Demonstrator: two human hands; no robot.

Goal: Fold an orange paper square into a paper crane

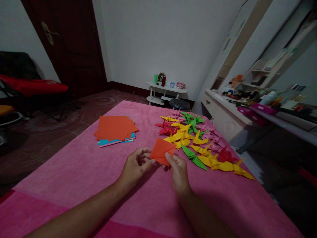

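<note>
Pink cloth covers a worktop (74, 172) in a dim room, where a folded orange paper (160, 147) sits diamondwise between the left hand (135, 165) and right hand (178, 172), one corner pointing away from the person; right fingers pinch its near right side, thumb on top, while curled left fingers grip the left corner, with loose sheets (115, 127) beyond to the left and paper cranes (210, 162) to the right

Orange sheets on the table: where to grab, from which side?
Probably pinch the right-hand corner of the orange sheets, coming from the right: they lie flat, and that corner juts out past the blue paper below.
</note>
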